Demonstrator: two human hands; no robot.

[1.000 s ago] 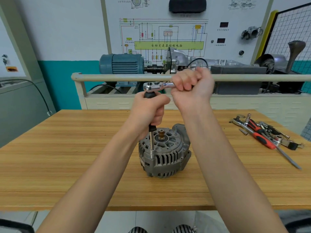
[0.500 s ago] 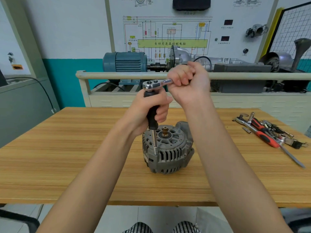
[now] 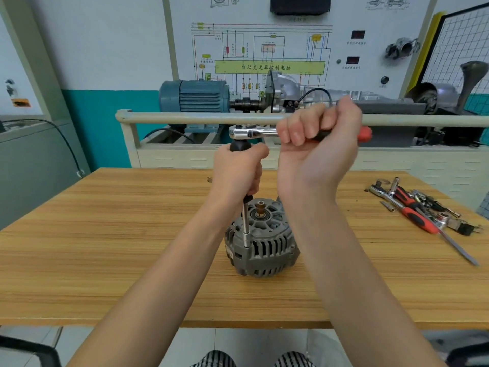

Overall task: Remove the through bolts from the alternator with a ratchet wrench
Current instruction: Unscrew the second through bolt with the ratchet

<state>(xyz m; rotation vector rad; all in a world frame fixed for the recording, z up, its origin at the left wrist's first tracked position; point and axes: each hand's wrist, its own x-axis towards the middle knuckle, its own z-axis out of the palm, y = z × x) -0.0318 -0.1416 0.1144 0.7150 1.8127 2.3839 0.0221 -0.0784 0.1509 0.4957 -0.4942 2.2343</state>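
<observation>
Alternator point(image 3: 262, 242) upright on bench point(image 3: 105, 247); long extension bar point(image 3: 246, 223) standing vertically above its left rim, left hand point(image 3: 239, 173) gripping it, right hand point(image 3: 317, 144) clenching ratchet wrench point(image 3: 254, 132) handle level, rightward.

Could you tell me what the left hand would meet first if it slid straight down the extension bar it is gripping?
Probably the alternator: the left hand grips the upright extension bar, whose lower end sits at the housing's top left edge, with only bare shaft between.
</observation>
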